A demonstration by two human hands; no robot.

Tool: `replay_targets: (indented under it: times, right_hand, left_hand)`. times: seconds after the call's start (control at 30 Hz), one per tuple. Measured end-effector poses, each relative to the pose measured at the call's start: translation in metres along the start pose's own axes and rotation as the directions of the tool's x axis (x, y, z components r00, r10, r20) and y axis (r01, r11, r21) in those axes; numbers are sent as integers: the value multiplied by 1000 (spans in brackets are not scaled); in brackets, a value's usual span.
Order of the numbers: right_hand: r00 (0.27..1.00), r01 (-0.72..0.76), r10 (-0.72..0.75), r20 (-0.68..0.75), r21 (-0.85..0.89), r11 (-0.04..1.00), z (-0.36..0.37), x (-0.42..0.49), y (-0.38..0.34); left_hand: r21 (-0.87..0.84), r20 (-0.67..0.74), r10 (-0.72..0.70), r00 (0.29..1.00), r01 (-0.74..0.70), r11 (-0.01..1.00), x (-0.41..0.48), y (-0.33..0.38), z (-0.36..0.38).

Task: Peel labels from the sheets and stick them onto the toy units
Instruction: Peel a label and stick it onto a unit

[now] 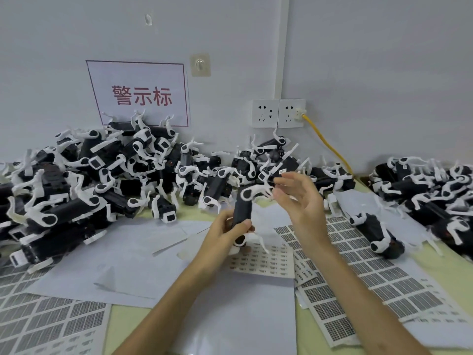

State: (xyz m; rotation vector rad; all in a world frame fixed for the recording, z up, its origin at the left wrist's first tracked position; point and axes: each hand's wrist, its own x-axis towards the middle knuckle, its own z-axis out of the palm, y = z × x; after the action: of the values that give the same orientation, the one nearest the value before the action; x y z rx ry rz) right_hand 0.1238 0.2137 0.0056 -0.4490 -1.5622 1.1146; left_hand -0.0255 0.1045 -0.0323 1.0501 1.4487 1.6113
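Toy unit point(242, 211), a black body with white legs, stood upright above the near centre of the table point(122, 326). The left hand point(225, 233) gripped its lower part, fingers and thumb curled round the body. The right hand point(300, 201) was raised just right of the toy's upper end, fingers loosely spread and half bent, thumb and forefinger tips at the white legs; whether they pinched a label or a leg could not be told. Printed label sheets point(363, 272) lay fanned out on the right under the right forearm, another label sheet point(51, 319) lay at the near left, and blank backing paper point(133, 254) lay between them. Toys of the same kind were heaped in a left pile point(84, 175), a far centre pile point(268, 157) and a right pile point(435, 185). On the far wall hung a sign with red characters point(139, 96), and right of it were twin sockets point(278, 113) with a yellow cable point(326, 143) plugged in
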Motion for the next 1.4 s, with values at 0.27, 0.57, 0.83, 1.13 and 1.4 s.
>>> replay_targets:
  times: [0.27,0.57,0.83,1.13,1.4]
  right_hand:
    - [929,-211,218,298,-55,976,-1,1,7]
    - [932,-155,226,285,-250,956,12,-4,15]
    - [939,-138,231,256,-334,932,18,-9,18]
    - [958,-81,178,226,-382,921,19,-9,21]
    - [964,-73,165,208,-389,918,19,-11,21]
  left_hand:
    - [-182,-72,-202,977,186,965,9,-8,3]
    - [-166,-36,-124,992,117,979,5,-9,7]
    - [-60,-38,6,999,-8,998,1,-12,11]
    - [-26,-20,64,998,-65,998,-1,-14,11]
    - [24,-23,102,995,-101,995,-2,-15,13]
